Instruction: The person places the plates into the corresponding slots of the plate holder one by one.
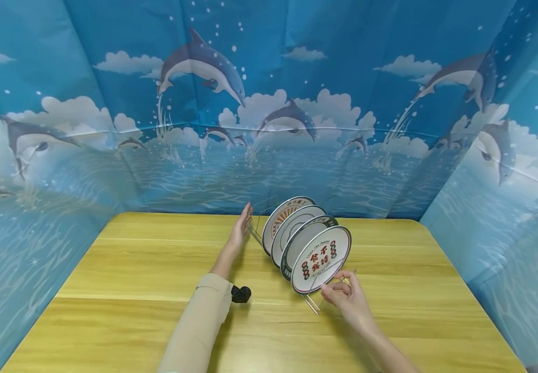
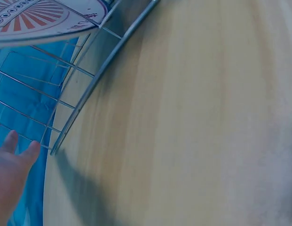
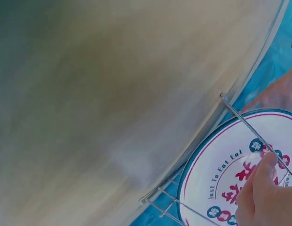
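Note:
A silver wire dish rack (image 1: pixel 313 304) lies at a slant on the table, with several round plates standing on edge in it. The nearest plate (image 1: pixel 321 259) is white with a dark rim and red characters; the farthest plate (image 2: pixel 37 26) carries a sunburst print. At the rack's far left end, my left hand (image 1: pixel 240 229) lies along the wire frame, fingers fairly straight; whether they touch the wire is hard to tell. My right hand (image 1: pixel 350 300) pinches the wire at the near end between thumb and fingers, just in front of the nearest plate.
The rack stands on a yellow wood-grain table (image 1: pixel 133 290). Blue curtains (image 1: pixel 250 171) printed with dolphins hang behind and at both sides of the table. A black device (image 1: pixel 241 294) sticks out beside my left forearm.

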